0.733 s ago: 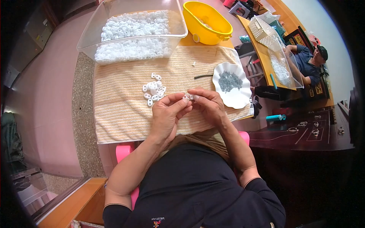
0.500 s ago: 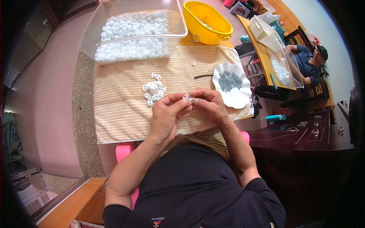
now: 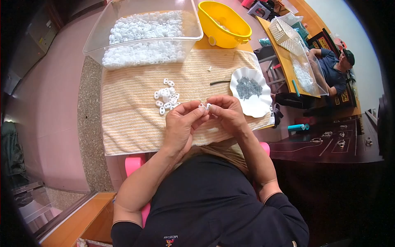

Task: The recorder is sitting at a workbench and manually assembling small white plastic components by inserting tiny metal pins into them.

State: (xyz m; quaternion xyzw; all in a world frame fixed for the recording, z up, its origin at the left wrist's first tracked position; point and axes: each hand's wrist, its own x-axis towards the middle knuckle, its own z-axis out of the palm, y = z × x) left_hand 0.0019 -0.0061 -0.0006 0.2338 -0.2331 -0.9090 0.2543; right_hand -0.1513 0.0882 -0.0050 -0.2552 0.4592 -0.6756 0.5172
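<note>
My left hand (image 3: 183,119) and my right hand (image 3: 227,112) meet over the near part of a striped towel (image 3: 127,123). Thumb and fingers of each are pinched together. Between the left fingertips shows a small white plastic piece (image 3: 202,106), partly covered. Another small white piece (image 3: 208,106) sits in the right fingertips, close beside it; whether the two touch I cannot tell. Just beyond my left hand lies a loose pile of white oval two-holed plastic pieces (image 3: 166,96). Right of my right hand stands a white scalloped plate (image 3: 257,108) bearing small grey-clear bits (image 3: 249,87).
A clear plastic bin (image 3: 193,39) heaped with white pieces (image 3: 144,33) stands at the far left. Beside it is a yellow tub (image 3: 205,16). A thin black stick (image 3: 220,82) lies near the plate. At the right, another person (image 3: 331,66) sits at a table with a similar bin.
My right fingertips have shifted slightly, and the white piece in them shows more clearly. Both hands otherwise stay in nearly the same place.
</note>
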